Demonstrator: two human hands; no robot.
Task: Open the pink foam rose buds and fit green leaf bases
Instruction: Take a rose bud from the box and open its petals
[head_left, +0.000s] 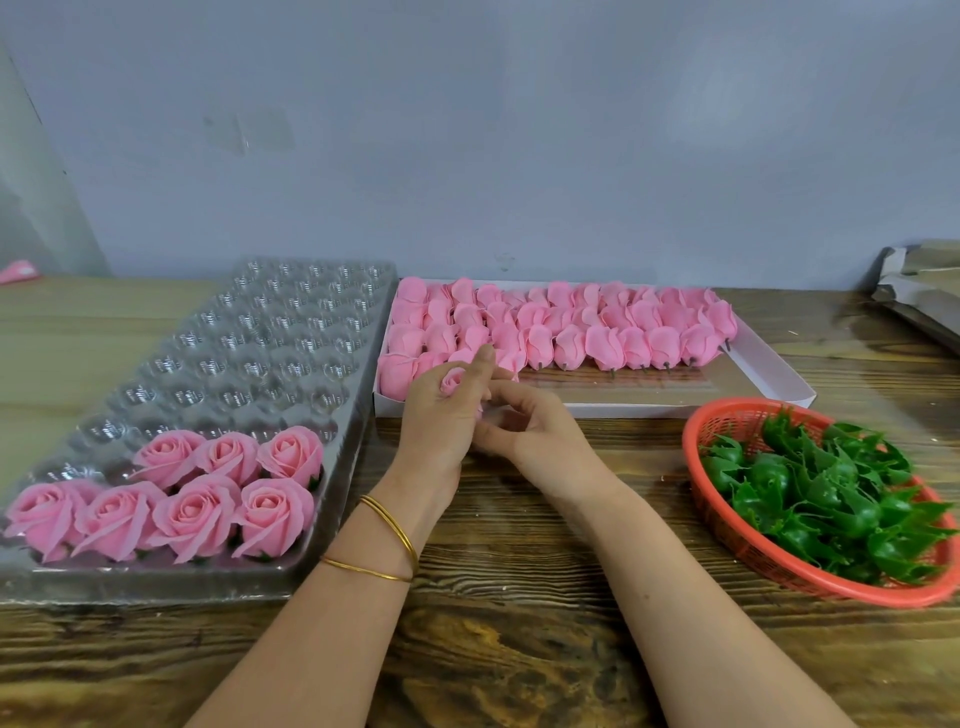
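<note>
Table (519, 649): wood grain, both forearms come in over the near edge.
Bangles (395, 540): two thin gold ones on the left wrist.
Red basket (748, 545): near right, piled with green leaf bases (821, 493).
Clear tray (270, 332): left side, runs from near to far. Seven opened roses (197, 514) sit in its near pockets, with bits of green peeking out underneath.
Left hand (441, 415): middle of the table, fingers curled round a pink bud (453, 381), with the forefinger sticking straight up past it.
Right hand (535, 436): right up against the left one, fingers curled in. Thumb and fingertips meet at the bud's lower end, where a bit of pink shows, so it looks like a pinch.
Pink bud: held up between both hands, just in front of the box's near edge, top facing the camera.
White box (769, 364): just beyond the hands, with rows of closed buds (571, 327) lying in its far and left parts.
</note>
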